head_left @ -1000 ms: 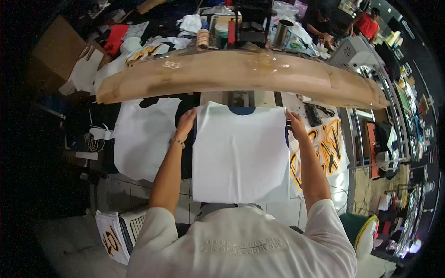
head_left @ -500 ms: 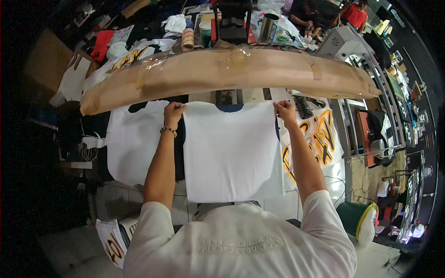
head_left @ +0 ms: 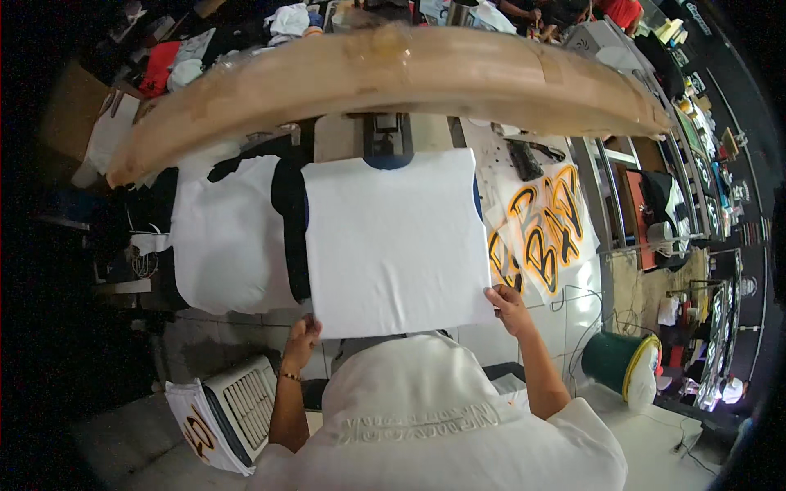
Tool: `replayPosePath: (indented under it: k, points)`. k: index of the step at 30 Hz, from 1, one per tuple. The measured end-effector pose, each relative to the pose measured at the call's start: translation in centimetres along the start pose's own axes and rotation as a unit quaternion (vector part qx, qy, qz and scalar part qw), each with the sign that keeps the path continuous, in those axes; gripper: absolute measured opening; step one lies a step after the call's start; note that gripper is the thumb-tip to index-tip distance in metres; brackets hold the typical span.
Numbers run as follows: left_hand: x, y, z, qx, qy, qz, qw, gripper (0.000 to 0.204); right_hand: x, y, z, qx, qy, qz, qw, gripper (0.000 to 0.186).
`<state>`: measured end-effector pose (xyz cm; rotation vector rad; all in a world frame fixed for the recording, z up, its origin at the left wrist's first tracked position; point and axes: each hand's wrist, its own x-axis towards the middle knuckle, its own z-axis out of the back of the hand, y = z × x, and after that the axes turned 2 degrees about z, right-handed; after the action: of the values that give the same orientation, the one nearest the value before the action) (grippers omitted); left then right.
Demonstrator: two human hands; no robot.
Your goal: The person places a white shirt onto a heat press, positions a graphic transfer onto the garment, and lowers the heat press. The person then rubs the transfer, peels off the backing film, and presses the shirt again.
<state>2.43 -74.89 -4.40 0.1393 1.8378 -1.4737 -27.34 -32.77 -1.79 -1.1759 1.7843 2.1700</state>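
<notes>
A white shirt panel [head_left: 393, 245] lies spread out in front of me, with dark blue fabric showing at its neckline and along its right armhole. My left hand [head_left: 301, 337] is closed on its lower left corner, thumb and fingers pinching the edge. At the lower right side edge, my right hand [head_left: 508, 309] grips the same panel in a pinch. To the left lies another white garment [head_left: 229, 237] with black fabric along its side. Right of the panel is a clear sheet with black and orange lettering [head_left: 547, 233].
A long brown bar wrapped in tape [head_left: 393, 74] spans the view beyond the panel. A green bucket [head_left: 610, 360] stands at the lower right. At the lower left are a slatted grey box [head_left: 241, 401] and printed sheets [head_left: 190, 425]. Other people's arms [head_left: 540, 12] show at the far edge.
Both hands have moved from the panel's top corners down to its lower edges. The view has shifted, so the brown bar appears higher.
</notes>
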Motion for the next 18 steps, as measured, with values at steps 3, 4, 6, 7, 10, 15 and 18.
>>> replayPosePath:
  k: [3,4,6,7,10,15,18]
  points:
    - [-2.1,0.5,-1.2,-0.013,-0.029,-0.042,0.999,0.039,-2.0,-0.7,-0.7,0.040,-0.046,0.076,0.995,0.031]
    - [-2.6,0.4,-1.4,-0.015,-0.049,-0.027,0.998,0.036,-2.4,-0.8,-0.9,0.048,-0.057,0.070,0.995,0.027]
    - [-3.6,0.0,-1.7,-0.014,-0.083,-0.013,0.996,0.033,-3.3,-0.9,-1.1,0.015,-0.054,0.076,0.996,0.026]
    - [-4.1,0.0,-1.8,0.017,-0.117,-0.028,0.993,0.030,-3.7,-1.1,-1.3,-0.007,-0.050,0.101,0.994,0.026]
    - [-5.1,0.5,-1.6,0.035,-0.169,-0.036,0.984,0.025,-4.4,-1.9,-1.6,0.026,-0.076,0.088,0.993,0.025]
    - [-5.4,2.0,-1.1,-0.047,-0.177,-0.115,0.976,0.020,-4.6,-3.2,-1.8,0.125,-0.112,0.089,0.982,0.026]
    - [-5.3,2.7,-1.0,-0.051,-0.207,-0.108,0.971,0.019,-4.7,-3.9,-1.6,0.181,-0.082,0.086,0.976,0.024]
